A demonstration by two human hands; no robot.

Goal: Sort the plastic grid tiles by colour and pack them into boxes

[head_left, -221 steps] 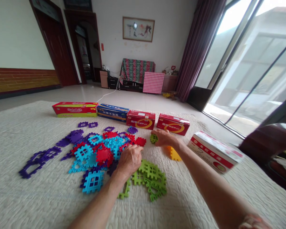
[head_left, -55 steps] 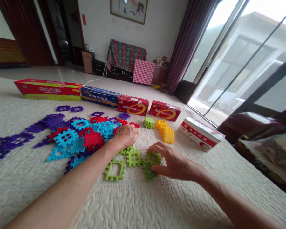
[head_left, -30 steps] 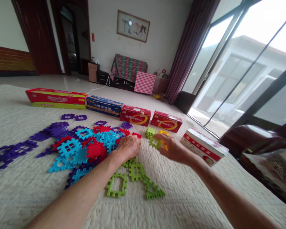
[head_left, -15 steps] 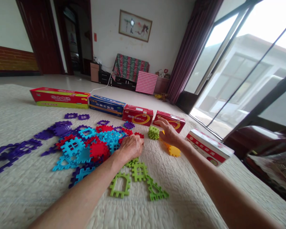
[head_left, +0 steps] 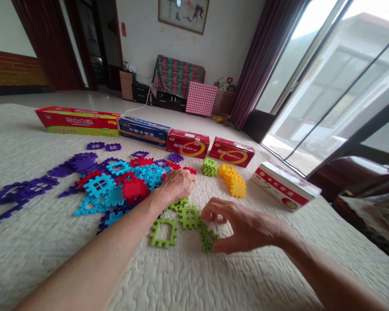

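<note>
My right hand [head_left: 243, 226] curls its thumb and fingers around a green triangular tile [head_left: 208, 237] lying on the quilt. My left hand [head_left: 177, 185] rests in a loose fist on the quilt beside the mixed pile of red, blue and purple tiles [head_left: 123, 185], with nothing visible in it. Between my hands lie a green window tile [head_left: 189, 216] and a green door-frame tile [head_left: 164, 233]. Farther back stand a small stack of green tiles [head_left: 209, 166] and a row of yellow tiles [head_left: 233, 181].
A cream quilt [head_left: 35, 255] covers the surface. Several boxes line its far edge: a long red one [head_left: 78, 121], a blue one [head_left: 144, 130], two red ones [head_left: 188, 144], and a white and red box [head_left: 283, 185] at the right. Purple frame pieces [head_left: 13, 196] lie at left.
My right hand left the stack of green tiles at the back, where it set a green tile down, and came back to grip the green triangular tile. My left hand stayed put.
</note>
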